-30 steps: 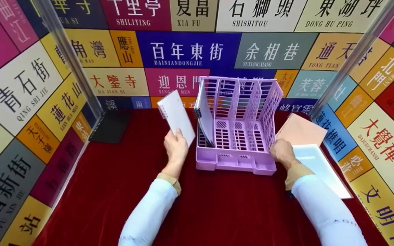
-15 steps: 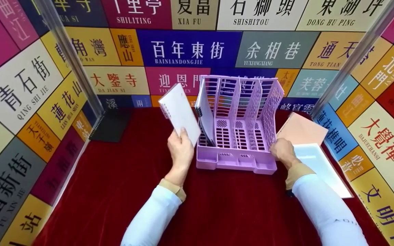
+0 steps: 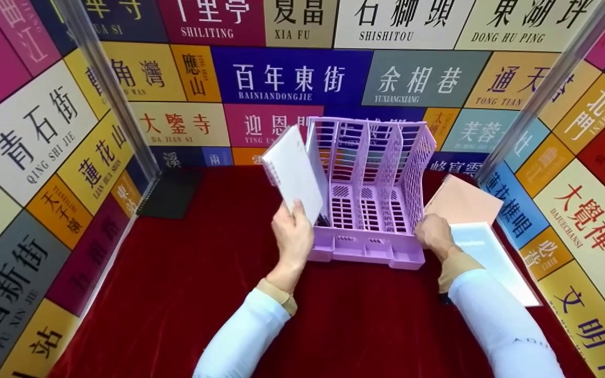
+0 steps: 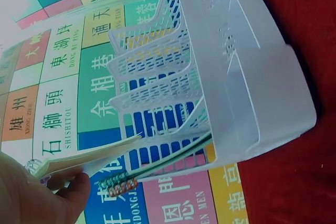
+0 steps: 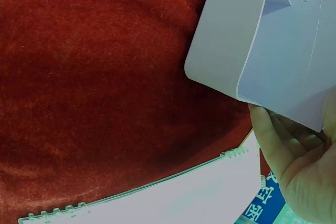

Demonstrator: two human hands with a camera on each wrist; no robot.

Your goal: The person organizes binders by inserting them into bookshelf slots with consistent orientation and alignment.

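Note:
My left hand (image 3: 293,231) grips a white spiral notebook (image 3: 298,176) by its lower end, thumb on the near face, and holds it tilted at the left side of a purple file rack (image 3: 357,247). In the head view the notebook overlaps the rack's leftmost slot. Standing in that slot is a thin spiral notebook (image 4: 157,163), whose coils show in the left wrist view just beside the held one. My right hand (image 3: 434,233) holds the rack's right front corner; in the right wrist view its fingers (image 5: 270,135) lie along the outside of the wall. The other slots show bare dividers.
Right of the rack lie a peach spiral notebook (image 3: 462,199) and a larger white notebook (image 3: 491,262), partly behind my right forearm. A black notebook (image 3: 168,194) lies at the back left. Printed panels (image 3: 292,76) stand around the red cloth (image 3: 176,294).
My left hand has carried the white notebook rightward, from beside the rack to in front of its leftmost slot. The right hand and the rack have stayed put.

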